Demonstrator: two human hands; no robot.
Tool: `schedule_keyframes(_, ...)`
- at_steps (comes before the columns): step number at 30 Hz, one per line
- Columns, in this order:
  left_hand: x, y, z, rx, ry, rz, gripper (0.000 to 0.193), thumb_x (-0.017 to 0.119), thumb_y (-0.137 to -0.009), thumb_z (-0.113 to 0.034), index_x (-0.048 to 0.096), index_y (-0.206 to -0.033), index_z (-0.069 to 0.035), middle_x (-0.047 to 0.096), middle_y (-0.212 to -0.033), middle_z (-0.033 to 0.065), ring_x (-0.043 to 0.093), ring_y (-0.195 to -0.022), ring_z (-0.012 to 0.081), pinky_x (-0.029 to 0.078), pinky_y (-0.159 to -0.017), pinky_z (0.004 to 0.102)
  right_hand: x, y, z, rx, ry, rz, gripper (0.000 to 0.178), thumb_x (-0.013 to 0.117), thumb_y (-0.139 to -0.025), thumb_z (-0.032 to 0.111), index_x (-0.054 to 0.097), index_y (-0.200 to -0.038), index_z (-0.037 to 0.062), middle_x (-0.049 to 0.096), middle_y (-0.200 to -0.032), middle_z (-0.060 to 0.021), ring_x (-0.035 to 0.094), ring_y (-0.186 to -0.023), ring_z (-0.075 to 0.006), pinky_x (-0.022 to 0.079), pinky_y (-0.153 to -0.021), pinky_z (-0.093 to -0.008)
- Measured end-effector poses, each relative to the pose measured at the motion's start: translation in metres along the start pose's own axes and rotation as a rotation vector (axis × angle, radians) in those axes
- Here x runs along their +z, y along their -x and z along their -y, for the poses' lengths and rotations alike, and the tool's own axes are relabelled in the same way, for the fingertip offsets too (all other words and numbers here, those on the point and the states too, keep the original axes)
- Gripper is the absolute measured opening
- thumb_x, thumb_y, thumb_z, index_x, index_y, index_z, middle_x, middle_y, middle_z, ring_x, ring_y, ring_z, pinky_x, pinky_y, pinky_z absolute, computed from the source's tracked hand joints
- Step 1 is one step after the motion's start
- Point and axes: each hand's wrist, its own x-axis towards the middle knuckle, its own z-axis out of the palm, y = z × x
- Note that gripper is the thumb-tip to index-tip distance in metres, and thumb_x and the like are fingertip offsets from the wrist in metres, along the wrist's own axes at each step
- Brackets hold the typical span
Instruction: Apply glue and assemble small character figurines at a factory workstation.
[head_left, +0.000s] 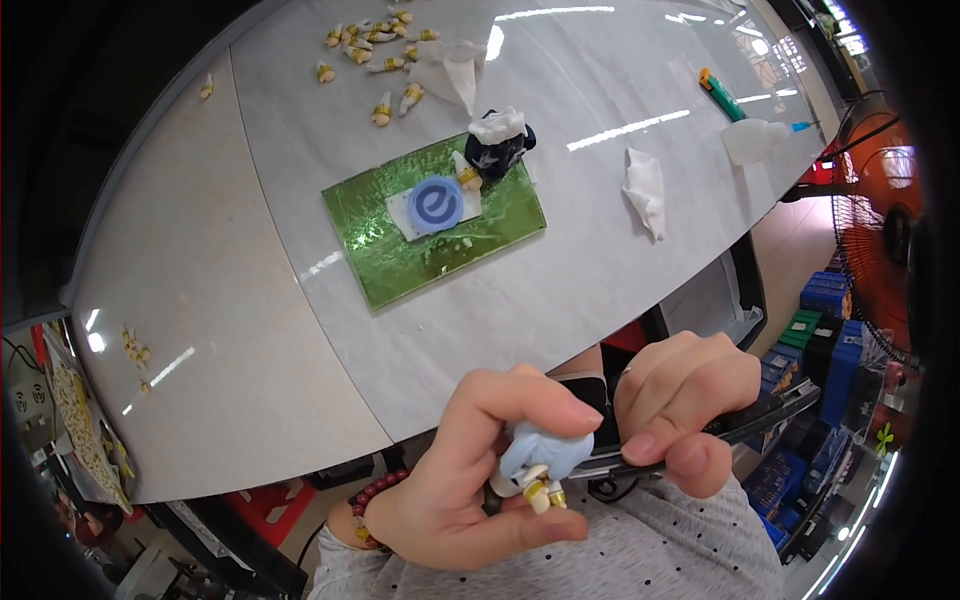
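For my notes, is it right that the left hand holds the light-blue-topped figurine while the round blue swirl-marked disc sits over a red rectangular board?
Not quite: the glossy rectangular board is green, not red, as the head view shows. The left hand, figurine and disc are as you say.

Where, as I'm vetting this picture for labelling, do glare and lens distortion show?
In the head view, white glare streaks the table and bright reflections mottle the green board; there too, the table's edges bow and the picture's corners go black; same view, the blue-topped piece in the left hand shows no strong glare.
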Motion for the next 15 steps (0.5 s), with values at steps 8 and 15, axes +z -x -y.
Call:
schedule_keyframes(8,-0.005,0.000,-0.002,-0.128,0.213,0.193,0.051,0.063,-0.077,-0.006,0.031,-0.117,-0.002,0.038,-0.109,0.0057,0.037,-0.104,0.0098,0.030,-0.090,0.0256,-0.013,-0.016,0.003,0.020,-0.029,0.217,0.007,0.060,-0.061,-0.003,0.056,-0.055,-0.0033,0.057,-0.052,-0.0109,0.049,-0.038,-0.0162,0.034,-0.033,-0.0239)
schedule_keyframes(15,-0.003,0.000,-0.002,-0.173,0.281,0.201,0.049,0.062,-0.078,-0.004,0.031,-0.116,-0.002,0.038,-0.108,0.0050,0.037,-0.102,0.0090,0.031,-0.088,0.0241,-0.013,-0.021,0.005,0.010,0.017,0.315,0.011,0.060,-0.064,-0.002,0.056,-0.053,-0.0032,0.054,-0.048,-0.0093,0.047,-0.035,-0.0166,0.030,-0.031,-0.0251)
